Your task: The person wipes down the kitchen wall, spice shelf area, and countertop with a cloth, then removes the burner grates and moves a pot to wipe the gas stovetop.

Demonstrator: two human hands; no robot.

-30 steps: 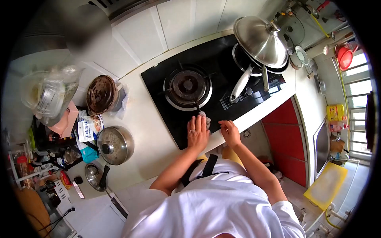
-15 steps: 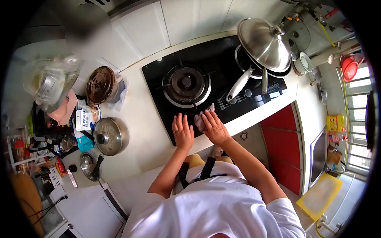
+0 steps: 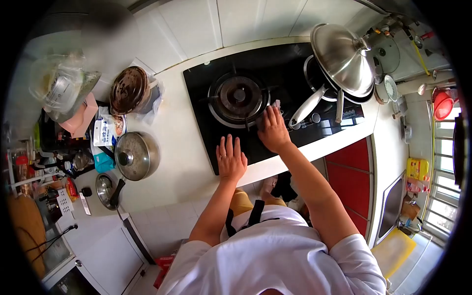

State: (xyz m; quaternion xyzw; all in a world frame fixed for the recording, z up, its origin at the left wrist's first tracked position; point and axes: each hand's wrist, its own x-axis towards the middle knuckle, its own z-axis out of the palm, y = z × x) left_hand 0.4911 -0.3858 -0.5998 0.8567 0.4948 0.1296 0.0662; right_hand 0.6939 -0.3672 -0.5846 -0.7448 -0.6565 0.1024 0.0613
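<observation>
My right hand (image 3: 274,130) presses down on a cloth on the black glass gas cooktop (image 3: 290,69), just right of the left burner (image 3: 239,96). Only a small pinkish edge of the cloth (image 3: 277,103) shows past my fingertips; the rest is under the hand. My left hand (image 3: 232,158) lies with fingers stretched near the cooktop's front left edge, a ring on one finger and nothing held. To the right of my right hand, the long handle of a wok (image 3: 308,105) points toward me, and a domed steel lid (image 3: 341,56) covers the wok.
Left on the white counter (image 3: 174,123) stand a lidded saucepan (image 3: 136,156), a pot with a brown lid (image 3: 129,91) and several food packets. Control knobs (image 3: 314,118) sit below the wok handle. A sink (image 3: 392,201) and yellow board (image 3: 393,250) are at the right.
My right hand has slid away from me with the cloth, up alongside the left burner. My left hand keeps about the same place on the cooktop. The whole view has shifted slightly.
</observation>
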